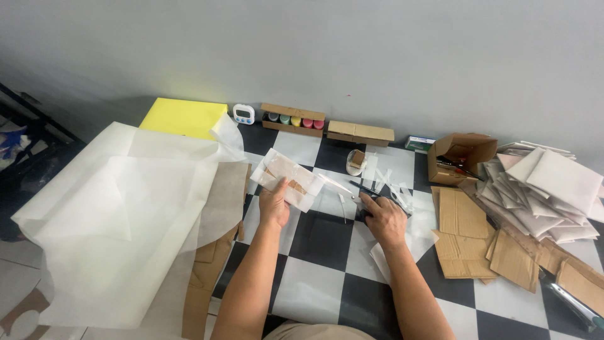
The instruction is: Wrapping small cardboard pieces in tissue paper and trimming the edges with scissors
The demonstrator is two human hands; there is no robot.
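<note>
Nearest the camera, at six o'clock, two bare forearms reach up over a black-and-white checkered floor [327, 242]. The left hand [274, 204] is closed on the lower edge of a paper-wrapped cardboard piece [287, 178], thumb on top, holding it tilted just above the floor near the middle of the view. The right hand [382, 219] lies just to the three o'clock side of it, palm down and fingers curled over a dark tool [367, 191] whose tip pokes out toward eleven o'clock; what kind of tool it is cannot be told, but the hand is closed on it. Small white paper scraps [391, 189] lie touching and around that hand.

At nine o'clock large sheets of white tissue paper [119, 214] spread wide, overlapping long brown cardboard strips [207, 277]. At eleven o'clock a yellow board [184, 117] lies against the grey wall, with a small white digital timer [244, 114] beside it. At twelve o'clock stand a shallow cardboard tray of coloured pots [293, 119] and a flat cardboard box [360, 133], with a tape roll [355, 162] just below. At two o'clock sits an open cardboard box [458, 157] with tools inside; at three o'clock a heap of wrapped white packets [541, 195] rests above flat cardboard pieces [465, 236].
</note>
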